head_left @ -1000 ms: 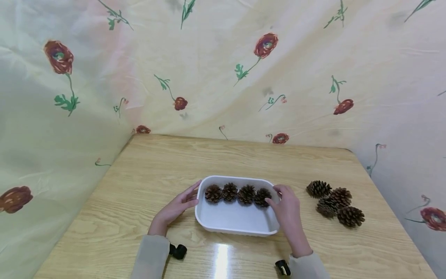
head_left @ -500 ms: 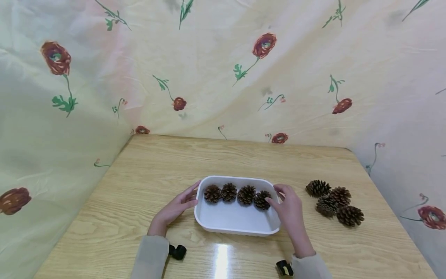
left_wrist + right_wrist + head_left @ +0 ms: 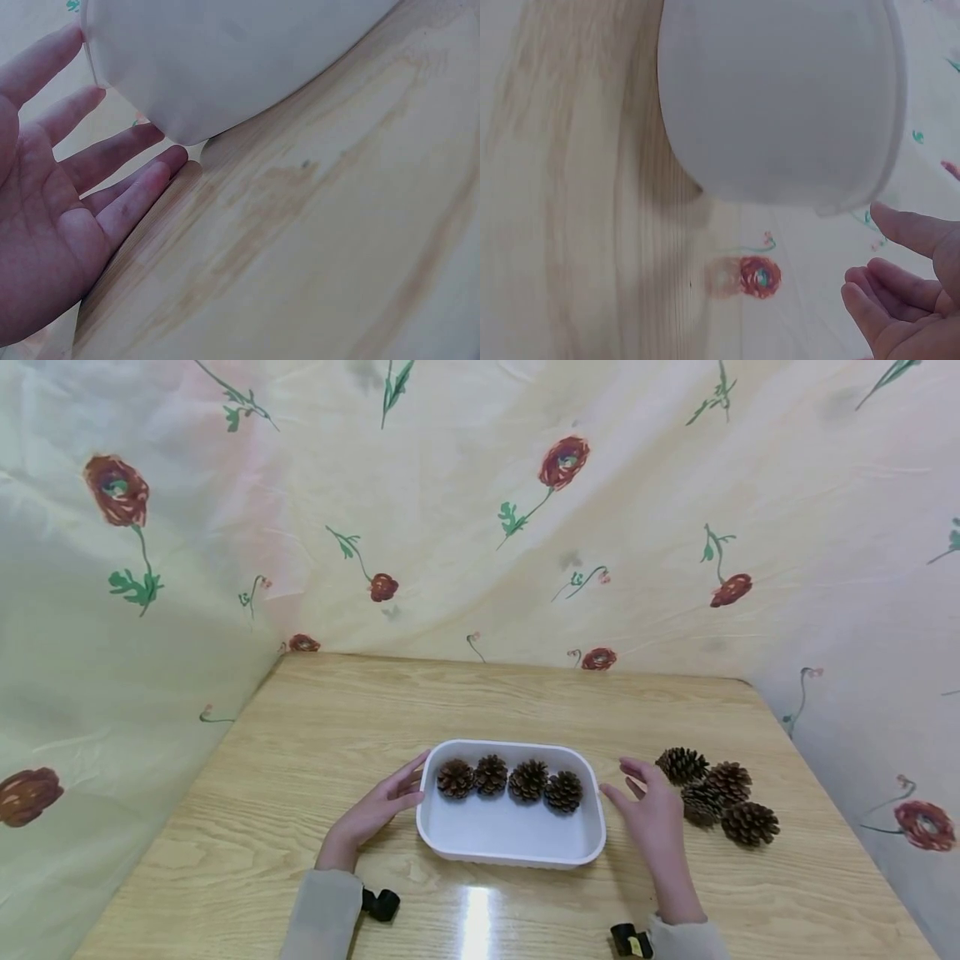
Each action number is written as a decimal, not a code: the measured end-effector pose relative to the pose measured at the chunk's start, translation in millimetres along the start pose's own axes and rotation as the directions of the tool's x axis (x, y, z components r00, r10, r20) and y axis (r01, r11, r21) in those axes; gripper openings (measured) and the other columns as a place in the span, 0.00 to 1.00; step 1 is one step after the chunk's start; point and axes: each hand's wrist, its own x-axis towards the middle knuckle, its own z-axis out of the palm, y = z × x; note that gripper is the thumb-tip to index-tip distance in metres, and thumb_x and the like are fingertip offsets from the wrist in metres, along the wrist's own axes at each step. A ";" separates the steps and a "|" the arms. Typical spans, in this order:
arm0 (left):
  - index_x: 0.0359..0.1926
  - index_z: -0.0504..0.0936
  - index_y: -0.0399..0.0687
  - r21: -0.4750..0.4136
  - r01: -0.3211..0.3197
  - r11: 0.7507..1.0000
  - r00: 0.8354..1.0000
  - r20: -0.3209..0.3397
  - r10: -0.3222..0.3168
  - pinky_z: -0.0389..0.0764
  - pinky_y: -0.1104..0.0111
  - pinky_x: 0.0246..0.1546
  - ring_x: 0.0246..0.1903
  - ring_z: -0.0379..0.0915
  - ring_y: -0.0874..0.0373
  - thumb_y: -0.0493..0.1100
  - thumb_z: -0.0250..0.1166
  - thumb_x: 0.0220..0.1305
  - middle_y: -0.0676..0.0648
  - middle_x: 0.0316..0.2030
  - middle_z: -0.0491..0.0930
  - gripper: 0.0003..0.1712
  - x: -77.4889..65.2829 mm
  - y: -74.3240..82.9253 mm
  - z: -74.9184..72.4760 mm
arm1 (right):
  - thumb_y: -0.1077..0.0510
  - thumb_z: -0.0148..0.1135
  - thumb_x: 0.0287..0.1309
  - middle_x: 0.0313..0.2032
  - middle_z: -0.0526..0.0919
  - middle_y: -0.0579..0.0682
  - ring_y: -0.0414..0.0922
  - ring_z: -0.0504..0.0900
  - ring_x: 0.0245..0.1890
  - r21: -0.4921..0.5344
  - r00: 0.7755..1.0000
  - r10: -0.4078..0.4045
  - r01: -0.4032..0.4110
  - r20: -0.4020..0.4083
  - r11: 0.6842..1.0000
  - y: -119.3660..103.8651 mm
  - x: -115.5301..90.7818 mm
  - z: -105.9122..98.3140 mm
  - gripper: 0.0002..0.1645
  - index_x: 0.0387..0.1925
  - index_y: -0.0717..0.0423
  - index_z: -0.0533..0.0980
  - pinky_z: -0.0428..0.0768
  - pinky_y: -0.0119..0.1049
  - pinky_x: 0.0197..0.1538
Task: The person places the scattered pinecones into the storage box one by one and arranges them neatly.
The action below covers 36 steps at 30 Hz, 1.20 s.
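A white rectangular bin (image 3: 510, 862) with rounded corners stands on the table, a row of several brown pine cones (image 3: 528, 781) along its far inner side. My left hand (image 3: 381, 803) rests its fingertips against the bin's left end; in the left wrist view its spread fingers (image 3: 112, 154) meet the white wall. Just off the right end, my right hand (image 3: 651, 802) holds nothing, its thumb near the rim. From the right wrist, that hand (image 3: 915, 289) shows loosely bent fingers and a gap beside the wall.
On the right of the wooden table (image 3: 337, 710), a cluster of several pine cones (image 3: 750, 823) lies just beyond my right hand. A floral cloth (image 3: 450, 510) hangs behind and at both sides. Black wrist straps (image 3: 384, 905) show at the sleeves.
My right hand has let go of the rightmost pine cone in the bin and moved right, out over the rim towards the loose cluster. My left hand stays at the bin's left end.
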 end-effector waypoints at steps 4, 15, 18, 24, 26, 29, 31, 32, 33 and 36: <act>0.77 0.45 0.52 0.004 -0.001 1.000 1.000 -0.002 0.001 0.57 0.42 0.70 0.71 0.51 0.33 0.43 0.54 0.73 0.33 0.74 0.51 0.39 -0.4 0.0 0.1 | 0.65 0.68 0.55 0.58 0.74 0.64 0.59 0.73 0.61 -0.031 0.999 0.039 -0.040 -0.020 0.999 4.2 -0.6 -10.7 0.31 0.60 0.67 0.70 0.75 0.33 0.58; 0.77 0.45 0.52 0.007 0.000 1.000 1.000 -0.007 0.000 0.56 0.42 0.70 0.71 0.51 0.32 0.43 0.54 0.73 0.32 0.73 0.51 0.39 -1.0 1.4 1.3 | 0.62 0.69 0.56 0.59 0.75 0.64 0.58 0.75 0.59 -0.105 0.991 0.089 -0.100 -0.099 0.989 23.3 -1.6 -33.9 0.33 0.62 0.65 0.70 0.77 0.20 0.53; 0.77 0.45 0.52 0.007 0.001 1.000 1.000 -0.008 -0.001 0.56 0.42 0.70 0.71 0.51 0.32 0.43 0.54 0.73 0.32 0.74 0.51 0.39 -1.3 1.6 1.7 | 0.59 0.68 0.57 0.60 0.74 0.64 0.60 0.75 0.59 -0.137 0.988 0.126 -0.138 -0.094 0.981 28.0 -2.5 -41.2 0.34 0.64 0.63 0.68 0.77 0.41 0.58; 0.77 0.45 0.52 0.004 0.007 1.000 1.000 -0.012 -0.007 0.55 0.42 0.70 0.71 0.51 0.32 0.43 0.54 0.73 0.32 0.74 0.51 0.39 -1.4 1.4 1.9 | 0.56 0.67 0.59 0.63 0.71 0.65 0.62 0.72 0.62 -0.165 0.981 0.163 -0.179 -0.104 0.970 38.6 -0.1 -52.0 0.35 0.65 0.63 0.67 0.74 0.51 0.60; 0.77 0.45 0.53 0.003 0.012 1.000 1.000 -0.012 -0.012 0.55 0.42 0.70 0.71 0.51 0.33 0.43 0.54 0.73 0.33 0.74 0.51 0.39 -1.2 1.3 2.0 | 0.56 0.67 0.59 0.63 0.71 0.66 0.62 0.72 0.62 -0.172 0.979 0.173 -0.190 -0.109 0.967 42.1 1.5 -54.8 0.36 0.65 0.64 0.67 0.73 0.51 0.61; 0.77 0.45 0.53 0.006 0.014 1.000 1.000 -0.013 -0.014 0.56 0.42 0.70 0.71 0.51 0.33 0.43 0.54 0.73 0.33 0.74 0.51 0.39 -0.7 1.1 2.0 | 0.56 0.67 0.58 0.62 0.71 0.67 0.64 0.71 0.62 -0.174 0.974 0.195 -0.214 -0.120 0.961 46.9 3.6 -58.8 0.36 0.65 0.66 0.66 0.73 0.53 0.61; 0.77 0.45 0.53 0.006 0.011 1.000 1.000 -0.012 -0.011 0.56 0.42 0.70 0.71 0.50 0.33 0.43 0.54 0.73 0.32 0.74 0.51 0.39 -0.5 0.9 1.9 | 0.56 0.67 0.59 0.62 0.70 0.69 0.65 0.70 0.62 -0.169 0.970 0.206 -0.226 -0.127 0.960 50.4 5.1 -60.9 0.37 0.65 0.67 0.65 0.72 0.55 0.61; 0.77 0.45 0.53 0.009 0.010 1.000 1.000 -0.013 -0.010 0.56 0.42 0.70 0.71 0.50 0.33 0.43 0.54 0.73 0.32 0.74 0.51 0.39 -0.5 0.9 1.9 | 0.57 0.67 0.59 0.63 0.69 0.69 0.65 0.70 0.62 -0.169 0.968 0.211 -0.232 -0.134 0.958 52.1 5.6 -61.9 0.37 0.66 0.67 0.65 0.72 0.55 0.61; 0.77 0.45 0.53 0.011 0.009 1.000 1.000 -0.013 -0.009 0.56 0.42 0.70 0.71 0.50 0.33 0.43 0.54 0.73 0.32 0.74 0.51 0.39 -0.5 0.9 1.8 | 0.57 0.67 0.58 0.63 0.69 0.69 0.65 0.70 0.62 -0.169 0.966 0.217 -0.239 -0.139 0.956 54.1 6.3 -62.8 0.37 0.66 0.67 0.65 0.72 0.55 0.62; 0.77 0.45 0.53 0.020 0.008 1.000 1.000 -0.015 -0.007 0.56 0.42 0.70 0.71 0.50 0.33 0.43 0.54 0.73 0.33 0.74 0.51 0.39 -0.5 0.5 1.5 | 0.56 0.66 0.60 0.64 0.67 0.69 0.65 0.68 0.63 -0.161 0.962 0.236 -0.257 -0.138 0.953 60.6 8.3 -65.0 0.38 0.67 0.66 0.64 0.72 0.55 0.63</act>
